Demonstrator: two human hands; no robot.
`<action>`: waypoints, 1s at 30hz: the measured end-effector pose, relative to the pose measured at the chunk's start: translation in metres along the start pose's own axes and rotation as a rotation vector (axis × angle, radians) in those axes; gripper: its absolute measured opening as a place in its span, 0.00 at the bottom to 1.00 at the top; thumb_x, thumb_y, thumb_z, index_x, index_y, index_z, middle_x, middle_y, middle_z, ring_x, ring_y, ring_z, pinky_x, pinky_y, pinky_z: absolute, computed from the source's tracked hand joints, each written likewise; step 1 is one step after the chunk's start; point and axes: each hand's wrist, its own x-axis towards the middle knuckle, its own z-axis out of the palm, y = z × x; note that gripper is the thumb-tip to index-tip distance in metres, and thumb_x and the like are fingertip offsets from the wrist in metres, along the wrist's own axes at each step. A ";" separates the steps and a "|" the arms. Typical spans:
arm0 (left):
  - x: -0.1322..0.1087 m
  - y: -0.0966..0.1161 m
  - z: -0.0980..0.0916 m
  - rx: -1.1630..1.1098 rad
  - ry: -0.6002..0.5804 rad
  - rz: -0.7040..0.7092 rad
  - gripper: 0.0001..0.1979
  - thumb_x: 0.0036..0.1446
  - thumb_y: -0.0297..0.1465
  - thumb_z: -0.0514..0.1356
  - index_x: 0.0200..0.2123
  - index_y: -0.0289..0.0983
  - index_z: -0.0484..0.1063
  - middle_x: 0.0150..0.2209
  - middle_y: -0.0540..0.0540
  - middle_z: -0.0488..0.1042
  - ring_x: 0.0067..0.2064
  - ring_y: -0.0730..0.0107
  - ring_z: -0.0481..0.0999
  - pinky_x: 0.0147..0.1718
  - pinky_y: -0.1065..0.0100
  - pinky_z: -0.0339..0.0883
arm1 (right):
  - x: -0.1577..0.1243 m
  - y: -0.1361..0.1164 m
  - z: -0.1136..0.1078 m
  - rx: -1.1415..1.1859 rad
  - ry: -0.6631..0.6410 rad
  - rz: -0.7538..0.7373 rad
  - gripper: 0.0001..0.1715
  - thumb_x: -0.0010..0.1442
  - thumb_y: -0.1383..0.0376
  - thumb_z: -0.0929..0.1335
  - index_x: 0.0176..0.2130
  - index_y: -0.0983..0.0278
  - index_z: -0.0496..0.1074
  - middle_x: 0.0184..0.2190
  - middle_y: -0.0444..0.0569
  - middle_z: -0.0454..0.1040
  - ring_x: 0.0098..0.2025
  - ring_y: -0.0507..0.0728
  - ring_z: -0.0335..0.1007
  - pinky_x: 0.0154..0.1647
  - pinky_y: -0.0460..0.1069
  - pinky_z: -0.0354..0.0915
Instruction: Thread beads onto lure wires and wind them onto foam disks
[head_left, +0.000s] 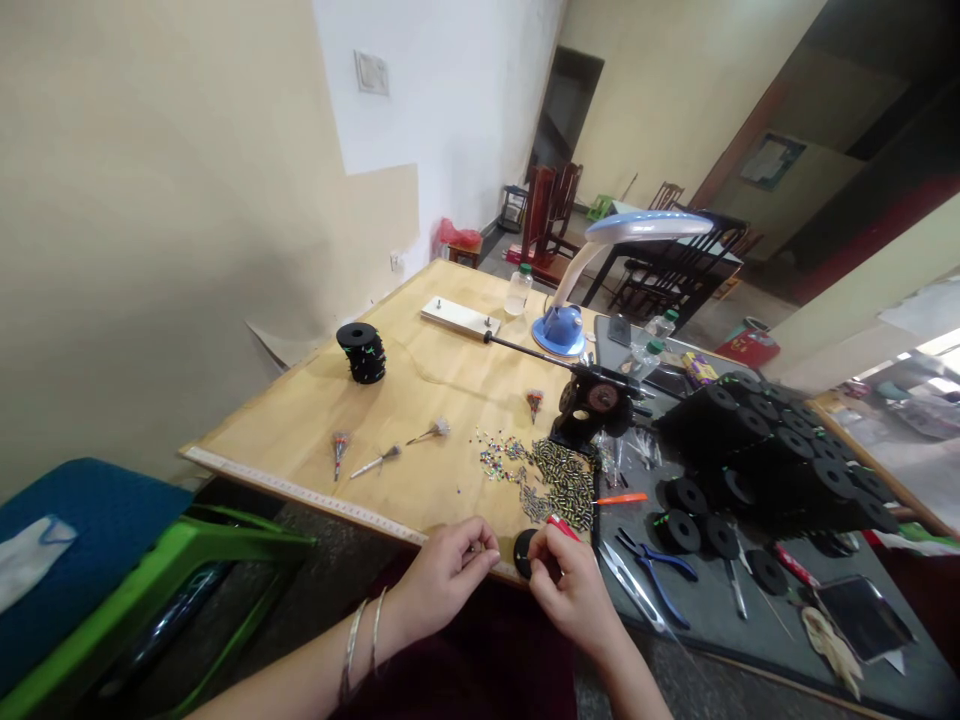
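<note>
Over the table's near edge, my left hand [454, 562] is closed, thumb and fingertips pinched together; what they hold, if anything, is too small to make out. To its right, my right hand [566, 575] is also closed in a pinch, its contents hidden by the fingers. A small black disc [523, 551] lies against the right fingertips; I cannot tell whether they grip it. Just behind that hand shows a red item [564, 526], partly covered. Beyond both hands spreads a heap of dark, yellowish-patterned beads [561, 478], with loose multicoloured beads [495, 456] beside it.
A stack of black spools [363, 355] stands at left. Small wire bundles [431, 430] lie mid-table. A black cranked device [600, 402] and blue lamp [561, 330] stand farther back. The grey mat holds blue-handled pliers [660, 568], scissors [631, 588] and several black rolls [780, 455].
</note>
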 end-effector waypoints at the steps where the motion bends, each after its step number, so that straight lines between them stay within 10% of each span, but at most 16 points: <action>1: 0.000 0.000 0.000 0.005 -0.001 -0.001 0.09 0.58 0.35 0.55 0.29 0.36 0.67 0.22 0.54 0.62 0.24 0.73 0.59 0.24 0.73 0.53 | 0.000 0.000 0.000 0.007 -0.006 0.003 0.07 0.52 0.74 0.62 0.29 0.61 0.61 0.23 0.40 0.63 0.25 0.52 0.60 0.27 0.45 0.55; 30: 0.001 0.000 0.002 -0.008 -0.010 -0.021 0.08 0.57 0.32 0.54 0.29 0.36 0.67 0.24 0.52 0.65 0.25 0.72 0.62 0.25 0.73 0.56 | 0.002 -0.001 0.000 0.025 -0.095 0.074 0.05 0.55 0.71 0.64 0.28 0.63 0.67 0.17 0.35 0.52 0.18 0.48 0.48 0.19 0.43 0.46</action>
